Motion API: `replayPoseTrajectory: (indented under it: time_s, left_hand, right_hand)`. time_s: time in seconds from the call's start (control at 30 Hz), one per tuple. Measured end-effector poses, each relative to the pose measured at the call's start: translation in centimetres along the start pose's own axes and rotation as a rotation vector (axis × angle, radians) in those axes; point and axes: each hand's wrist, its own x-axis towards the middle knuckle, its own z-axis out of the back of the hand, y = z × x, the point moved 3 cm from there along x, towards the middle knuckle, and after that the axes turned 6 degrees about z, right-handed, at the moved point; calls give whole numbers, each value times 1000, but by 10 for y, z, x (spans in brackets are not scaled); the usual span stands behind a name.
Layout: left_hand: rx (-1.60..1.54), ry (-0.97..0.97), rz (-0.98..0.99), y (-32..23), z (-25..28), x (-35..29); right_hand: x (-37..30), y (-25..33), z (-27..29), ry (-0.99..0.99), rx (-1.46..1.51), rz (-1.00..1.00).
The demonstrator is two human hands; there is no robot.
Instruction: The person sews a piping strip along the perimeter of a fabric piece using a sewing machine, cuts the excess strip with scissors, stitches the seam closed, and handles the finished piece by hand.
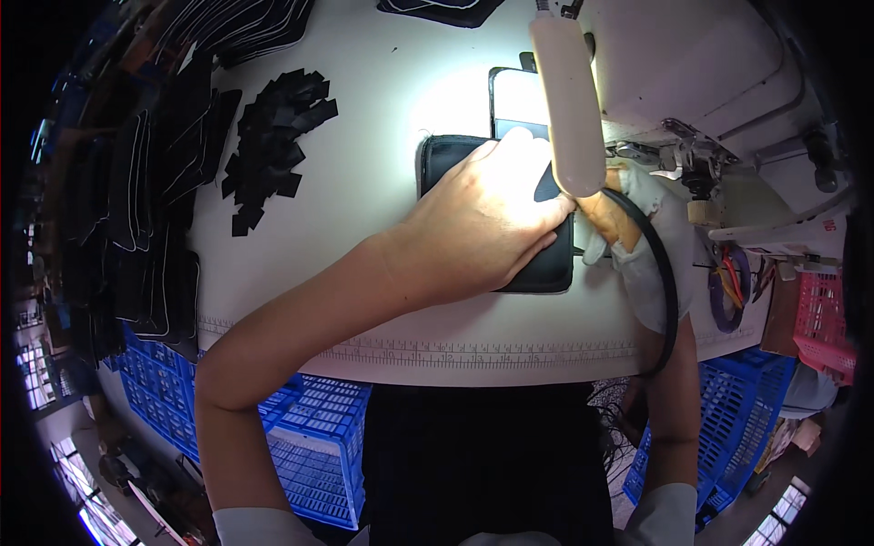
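Note:
A dark rectangular fabric panel (543, 264) with a raised black edge lies under the lamp. My left hand (487, 214) is closed over its upper middle, fingers bent and pressed together, with the thumb side toward the machine. At the panel's right edge is my right hand (628, 223), in a white glove that leaves some fingers bare. Its fingers curl by a narrow black strip (672, 282), which arcs over the glove and down past the wrist. The lamp hides the right fingertips, so their hold cannot be made out fully.
A pale elongated lamp head (572, 109) hangs over the hands, beside metal sewing machine parts (683, 155). Small black squares (273, 136) lie in a heap at left, near stacked dark panels (137, 200). Blue crates (314, 446) stand below the table; orange-handled snips (730, 273) lie at right.

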Motion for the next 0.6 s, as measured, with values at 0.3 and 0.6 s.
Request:
replayPoseTrajectory:
  time_s: [0.3, 0.6]
  left_hand:
    - [117, -113, 16, -16, -2, -17]
    - [91, -25, 72, -12, -1, -20]
  right_hand:
    - [-51, 20, 0, 60, -624, 453]
    - [-61, 12, -7, 261, -692, 277]
